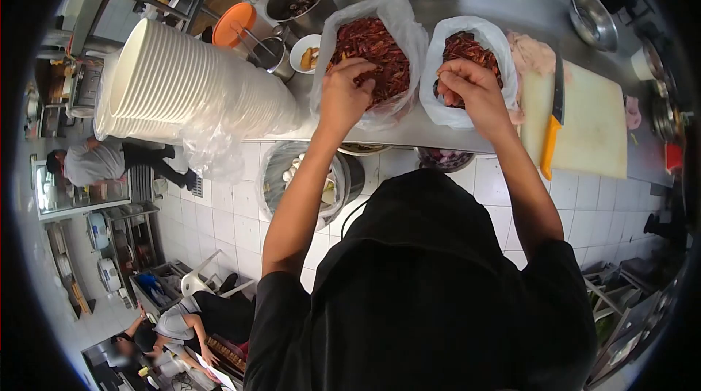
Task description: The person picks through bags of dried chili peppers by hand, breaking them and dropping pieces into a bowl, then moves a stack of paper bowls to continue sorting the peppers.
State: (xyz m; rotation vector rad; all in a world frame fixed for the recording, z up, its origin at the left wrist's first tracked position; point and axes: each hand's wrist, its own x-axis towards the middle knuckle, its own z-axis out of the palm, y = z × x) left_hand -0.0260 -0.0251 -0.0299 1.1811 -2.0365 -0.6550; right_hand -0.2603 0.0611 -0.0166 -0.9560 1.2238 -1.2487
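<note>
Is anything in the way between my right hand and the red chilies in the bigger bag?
Only plastic: the smaller bag's left edge and the bigger bag's right edge lie between your right hand and those red chilies.

so I'm standing at this steel counter [518,4] and the person's left hand [348,92] is curled over a big clear plastic bag [398,15] of dried red chilies [369,37], while the right hand [471,88] has its fingers bunched over a smaller bag [472,26] of them, can't tell if they're gripping anything. Yellow-handled knife [558,110] on a cutting board [595,117] to the right, plastic-wrapped stack of white tubs [168,84] far left
</note>
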